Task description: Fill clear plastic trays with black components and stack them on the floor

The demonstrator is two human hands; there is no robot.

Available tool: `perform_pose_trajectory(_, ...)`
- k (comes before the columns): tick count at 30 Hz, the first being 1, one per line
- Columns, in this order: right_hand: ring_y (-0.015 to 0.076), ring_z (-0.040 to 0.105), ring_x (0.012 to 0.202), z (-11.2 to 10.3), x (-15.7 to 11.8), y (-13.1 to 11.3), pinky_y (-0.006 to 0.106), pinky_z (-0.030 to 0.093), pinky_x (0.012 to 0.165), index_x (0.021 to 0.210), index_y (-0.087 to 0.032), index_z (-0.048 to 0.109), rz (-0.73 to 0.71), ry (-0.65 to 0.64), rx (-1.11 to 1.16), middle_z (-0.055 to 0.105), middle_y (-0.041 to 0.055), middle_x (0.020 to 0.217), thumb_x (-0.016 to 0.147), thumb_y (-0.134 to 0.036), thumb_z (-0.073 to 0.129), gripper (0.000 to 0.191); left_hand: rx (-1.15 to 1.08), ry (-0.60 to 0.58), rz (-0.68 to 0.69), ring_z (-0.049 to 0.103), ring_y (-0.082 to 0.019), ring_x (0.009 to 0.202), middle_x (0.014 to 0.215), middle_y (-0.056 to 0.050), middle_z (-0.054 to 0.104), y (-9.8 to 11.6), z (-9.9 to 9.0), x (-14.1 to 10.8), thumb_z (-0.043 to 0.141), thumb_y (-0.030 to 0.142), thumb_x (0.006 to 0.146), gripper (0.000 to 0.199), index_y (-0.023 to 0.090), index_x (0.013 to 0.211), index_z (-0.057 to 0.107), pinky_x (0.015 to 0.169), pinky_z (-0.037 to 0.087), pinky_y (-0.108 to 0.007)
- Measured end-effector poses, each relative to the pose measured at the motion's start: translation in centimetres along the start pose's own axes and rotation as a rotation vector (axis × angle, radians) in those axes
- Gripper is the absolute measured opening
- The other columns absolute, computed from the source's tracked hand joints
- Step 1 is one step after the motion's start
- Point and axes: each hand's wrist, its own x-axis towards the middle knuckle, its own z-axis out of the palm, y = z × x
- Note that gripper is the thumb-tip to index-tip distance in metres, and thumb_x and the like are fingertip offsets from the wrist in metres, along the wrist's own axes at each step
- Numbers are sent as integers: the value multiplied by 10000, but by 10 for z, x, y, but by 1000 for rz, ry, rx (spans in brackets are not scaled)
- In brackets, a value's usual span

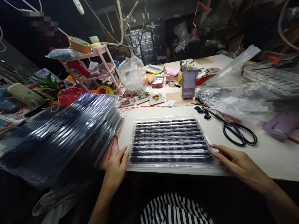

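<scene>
A clear plastic tray [169, 165] lies flat on the white table in front of me, filled with several rows of long black strips [168, 140]. My left hand [117, 163] is at its near left corner, thumb and fingers closed around the edge. On the other side, my right hand [230, 158] pinches the tray's right edge near the front corner. To the left of the tray sits a big stack of shiny plastic trays [67, 133] with dark contents, close to my left hand.
Black-handled scissors [238, 133] and small black pieces [204, 113] lie right of the tray. Clear plastic bags [235, 96] cover the right back. A pink rack [102, 63] holding a tape roll [79, 45] stands back left. Red cord crosses behind the tray.
</scene>
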Motion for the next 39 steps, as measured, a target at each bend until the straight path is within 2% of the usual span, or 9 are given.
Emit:
perform_pose_trajectory(3, 229, 641, 619, -10, 11, -5, 335, 496, 543, 1064, -204, 670, -85, 133, -112, 686, 42, 721, 833, -591, 480, 489, 130, 4, 11, 615, -251, 889, 961, -111, 630, 3, -7, 14, 384, 443, 897, 463, 115, 1099, 641, 820, 463, -389)
perform_pose_trajectory(6, 273, 660, 787, -15, 33, -24, 410, 507, 679, 1168, -188, 610, -198, 302, -234, 701, 96, 915, 877, -575, 421, 520, 270, 38, 125, 603, -281, 948, 1034, -138, 624, 19, -7, 37, 337, 432, 916, 475, 115, 1116, 629, 831, 454, -421)
perform_pose_trajectory(9, 307, 498, 1194, -2, 61, -48, 504, 373, 962, 1346, -192, 456, -454, 187, -400, 534, 142, 1317, 912, -545, 379, 565, 407, 29, 317, 499, -300, 1173, 1271, -155, 548, 43, 6, 62, 315, 392, 937, 456, 136, 1238, 543, 939, 395, -452)
perform_pose_trajectory(12, 321, 250, 1367, 26, 81, -58, 567, 202, 1057, 1416, -216, 351, -573, -20, -585, 277, 131, 1494, 901, -579, 369, 630, 538, -71, 389, 323, -312, 1332, 1429, -153, 406, 56, 27, 73, 323, 413, 940, 506, 116, 1332, 444, 1036, 302, -486)
perform_pose_trajectory(17, 324, 147, 1392, 52, 88, -46, 591, 198, 1055, 1441, -225, 293, -579, -219, -668, 187, 121, 1517, 895, -630, 295, 680, 620, -107, 409, 258, -290, 1366, 1467, -161, 320, 46, 46, 65, 274, 497, 933, 632, 68, 1393, 342, 1085, 234, -485)
perform_pose_trajectory(26, 324, 161, 1390, 55, 92, -48, 559, 210, 1065, 1438, -242, 305, -607, -185, -636, 202, 116, 1518, 886, -626, 336, 673, 471, -165, 398, 290, -296, 1353, 1442, -160, 367, 49, 35, 70, 348, 495, 916, 612, 73, 1355, 407, 1088, 233, -510)
perform_pose_trajectory(32, 312, 300, 1345, 46, 88, -27, 534, 269, 1022, 1377, -239, 425, -474, 21, -626, 349, 119, 1467, 926, -542, 314, 554, -10, 52, 177, 421, -233, 1283, 1367, -157, 485, 20, 5, 84, 387, 458, 901, 542, 96, 1290, 493, 1090, 289, -408)
perform_pose_trajectory(35, 333, 352, 1306, 44, 87, -11, 523, 327, 982, 1347, -205, 463, -368, 144, -607, 395, 151, 1434, 928, -532, 302, 556, -92, -1, 105, 485, -224, 1229, 1320, -151, 534, 6, 5, 87, 365, 444, 906, 528, 99, 1283, 500, 1052, 351, -395)
perform_pose_trajectory(39, 352, 357, 1296, 45, 81, -5, 524, 363, 955, 1323, -195, 493, -351, 148, -592, 404, 162, 1423, 928, -533, 295, 556, -50, -79, 140, 442, -190, 1266, 1380, -143, 472, 8, 19, 81, 335, 382, 918, 523, 77, 1330, 438, 1050, 354, -340)
